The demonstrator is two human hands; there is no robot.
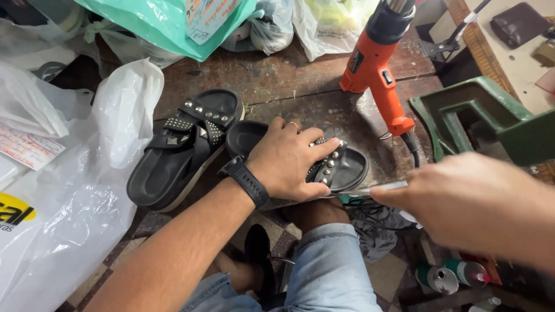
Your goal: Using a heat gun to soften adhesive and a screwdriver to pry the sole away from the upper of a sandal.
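Directly under the left hand point(289, 164), a studded black sandal point(341, 167), pressed flat.

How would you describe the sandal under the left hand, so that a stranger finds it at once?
Start at the worn dark wooden workbench and its orange heat gun. Just below the gun lies a black studded-strap sandal, pressed down by the left hand. Its twin sandal lies free to the left, untouched.
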